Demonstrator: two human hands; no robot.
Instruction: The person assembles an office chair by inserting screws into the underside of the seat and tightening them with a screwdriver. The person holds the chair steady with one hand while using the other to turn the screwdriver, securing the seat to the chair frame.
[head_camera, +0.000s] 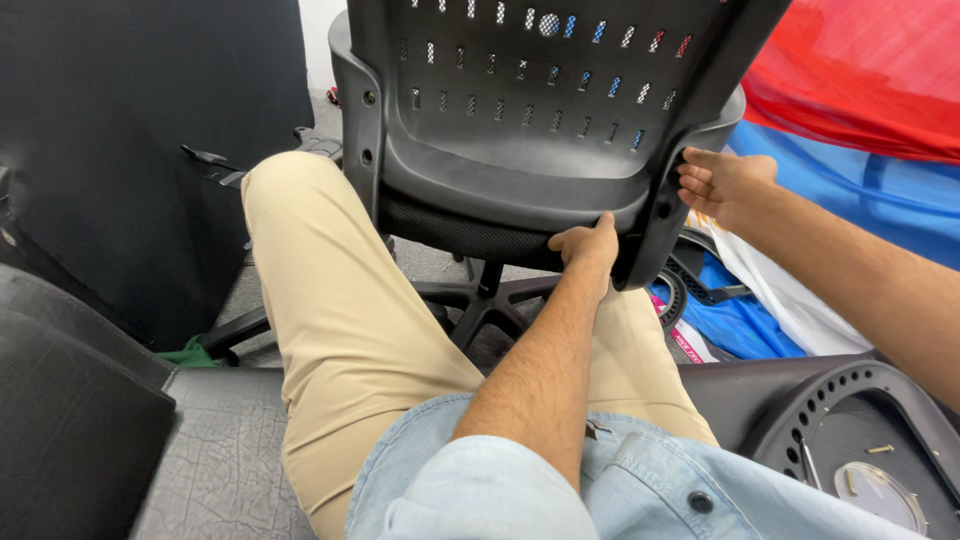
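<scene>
Hands first, in our one head view: our left hand (588, 245) reaches forward between our knees and is closed on the lower edge of the chair back (520, 110), thumb on the near face and fingers hooked under the rim, just above the black mesh seat (455, 232). Our right hand (722, 183) sits at the right edge of the same shell, fingers curled in against the side bracket (655, 225); whether it pinches some small part there we cannot tell, since the fingertips hide behind the plastic.

The chair stands upright on the floor right in front of us, centre of the scene, its back turned toward us and its star base (480, 305) showing below the seat. Our left leg in tan trousers (330, 290) lies along its left side, touching or nearly so.

We judge the back shell to be stiff moulded plastic, light for its bulk and smooth enough to slip, so the rolled bottom rim and the side brackets are the surest places to grip; the perforated upper panel offers little purchase. The whole chair will likely swivel or roll when pushed.

At near right lies a round black plastic part (850, 410) with loose screws (880, 449) on it; far right are red and blue sheets (860, 80).
</scene>
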